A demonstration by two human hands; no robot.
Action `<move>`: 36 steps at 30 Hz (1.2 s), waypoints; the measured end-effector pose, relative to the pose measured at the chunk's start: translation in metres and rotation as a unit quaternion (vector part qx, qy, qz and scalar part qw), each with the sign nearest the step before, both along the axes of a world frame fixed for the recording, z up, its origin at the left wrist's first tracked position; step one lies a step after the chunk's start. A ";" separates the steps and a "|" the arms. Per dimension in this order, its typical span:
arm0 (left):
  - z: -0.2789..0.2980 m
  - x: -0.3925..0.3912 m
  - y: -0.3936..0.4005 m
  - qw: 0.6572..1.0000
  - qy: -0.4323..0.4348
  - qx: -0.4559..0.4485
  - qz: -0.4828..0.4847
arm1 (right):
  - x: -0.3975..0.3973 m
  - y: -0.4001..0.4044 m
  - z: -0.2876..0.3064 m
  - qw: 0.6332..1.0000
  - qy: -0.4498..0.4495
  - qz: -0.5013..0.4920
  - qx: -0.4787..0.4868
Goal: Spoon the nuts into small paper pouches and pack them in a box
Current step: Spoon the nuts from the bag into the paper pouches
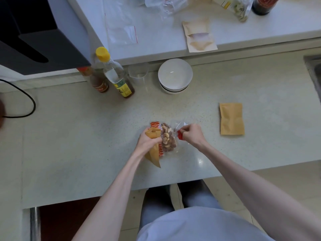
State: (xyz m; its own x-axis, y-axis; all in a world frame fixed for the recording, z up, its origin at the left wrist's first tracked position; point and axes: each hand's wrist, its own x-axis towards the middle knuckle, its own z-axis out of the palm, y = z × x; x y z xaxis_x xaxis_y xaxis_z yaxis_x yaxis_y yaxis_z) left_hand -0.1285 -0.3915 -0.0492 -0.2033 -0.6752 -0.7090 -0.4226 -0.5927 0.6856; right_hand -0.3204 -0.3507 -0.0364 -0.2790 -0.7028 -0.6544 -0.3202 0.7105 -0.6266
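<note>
- Head view: my left hand (146,141) has its fingers curled round a brown paper pouch (152,150), gripping it near the open top; the pouch slants down toward me over the worktop (86,145).
- My right hand (190,134) pinches the clear plastic mouth of the nut bag (167,138) between closed fingers, with a bit of red plastic showing at the fingertips; I cannot tell whether that is a seal strip or part of the print.
- The nut bag lies on the worktop between my two hands, touching the pouch on its left side; cashews and darker nuts show through the clear film, with an orange-and-white patterned edge beside them.
- A second brown paper pouch (231,119) lies flat on the worktop to the right, well apart from my hands.
- Farther back on the worktop stand stacked white bowls (175,75), a clear plastic cup (138,72) just left of them, a yellow-capped bottle (112,70) and a smaller dark sauce bottle (97,80).
- On the raised ledge (156,40) behind lie a windowed paper pouch (199,36), a flat clear zip bag (121,28) and some crumpled packaging (240,7).
- A black cable (29,101) loops on the worktop at far left.
</note>
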 end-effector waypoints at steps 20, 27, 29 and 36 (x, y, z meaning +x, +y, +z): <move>-0.006 -0.001 -0.003 0.999 -0.048 -0.006 -0.008 | -0.019 0.039 -0.007 0.975 -0.146 -0.166 0.014; -0.007 0.000 -0.002 0.998 -0.059 -0.020 0.011 | -0.025 0.051 -0.005 0.976 -0.123 -0.180 -0.013; -0.007 0.000 -0.002 0.998 -0.068 -0.016 0.008 | -0.028 0.055 -0.008 0.974 -0.115 -0.195 -0.009; -0.001 0.000 -0.005 0.997 -0.070 -0.014 0.012 | -0.042 0.074 -0.016 0.964 -0.118 -0.237 0.002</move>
